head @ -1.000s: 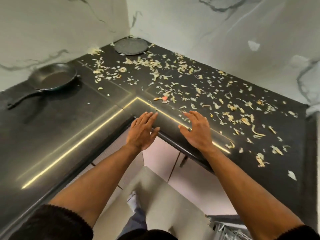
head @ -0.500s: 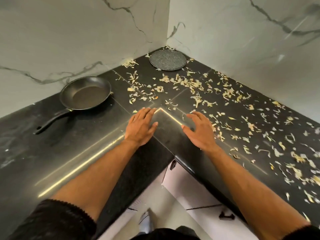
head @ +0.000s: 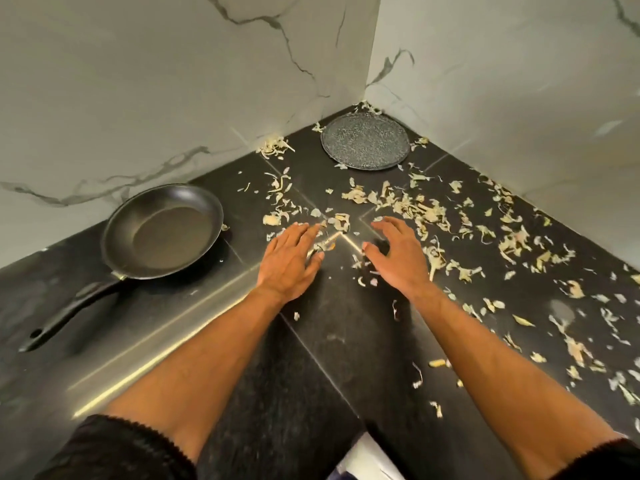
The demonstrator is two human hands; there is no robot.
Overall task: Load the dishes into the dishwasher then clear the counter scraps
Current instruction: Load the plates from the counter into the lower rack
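Hovering palm-down at frame centre, the left hand [head: 289,263] and right hand [head: 398,258] are spread open, gripping nothing; pale, curled vegetable scraps [head: 408,207] litter the black stone counter [head: 311,358] from centre to right edge; scrap-clearing seems underway, so next both palms must rake inward; frying pan [head: 162,232] left, speckled round plate [head: 365,140] in the upper corner, both unloaded.
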